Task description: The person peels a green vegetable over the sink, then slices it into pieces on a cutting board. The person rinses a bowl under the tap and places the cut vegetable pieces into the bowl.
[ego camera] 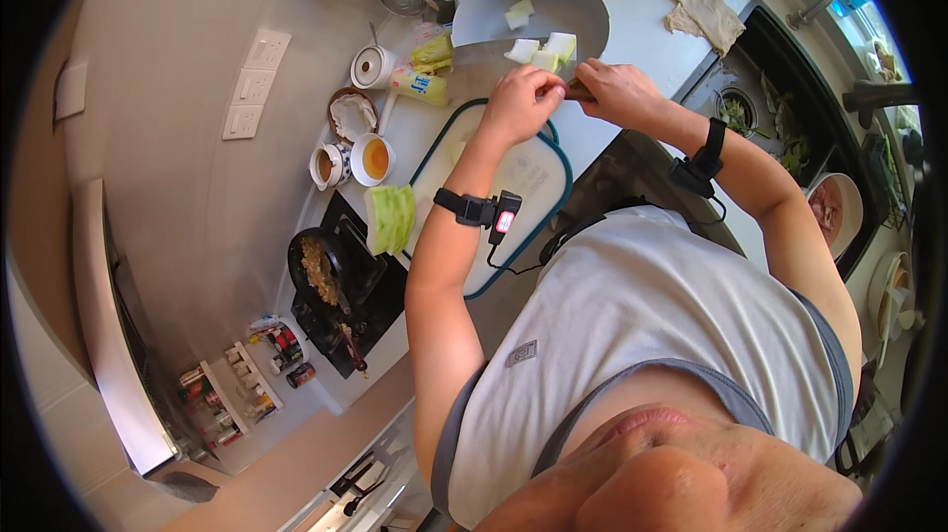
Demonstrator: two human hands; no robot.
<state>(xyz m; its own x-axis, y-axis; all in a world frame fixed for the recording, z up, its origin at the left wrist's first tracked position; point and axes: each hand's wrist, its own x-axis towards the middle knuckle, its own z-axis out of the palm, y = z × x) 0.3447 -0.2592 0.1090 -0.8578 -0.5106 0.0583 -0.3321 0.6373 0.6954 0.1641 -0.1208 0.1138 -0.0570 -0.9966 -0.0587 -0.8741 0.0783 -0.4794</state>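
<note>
My right hand (pixel 622 91) is closed around the dark handle of a cleaver (pixel 474 71), whose broad metal blade extends leftward at the rim of a large grey bowl or pan (pixel 481 2). The bent fingers and thumb of my left hand (pixel 524 104) pinch the cleaver near where blade meets handle. Several white chunks with pale green edges, seemingly melon or gourd (pixel 561 47), rest on the blade. Two similar chunks (pixel 520 13) lie inside the vessel. Below my hands is a white cutting board (pixel 529 184) with a dark teal edge. Green-skinned slices (pixel 390 219) lie at its left edge.
Left of the board stand a small bowl of amber liquid (pixel 374 159), a patterned cup (pixel 329 167) and a lidded white jar (pixel 370 67). A black pan (pixel 318 269) with brown food sits on the hob. A cloth (pixel 703 12) lies by the black sink (pixel 715 80) at right.
</note>
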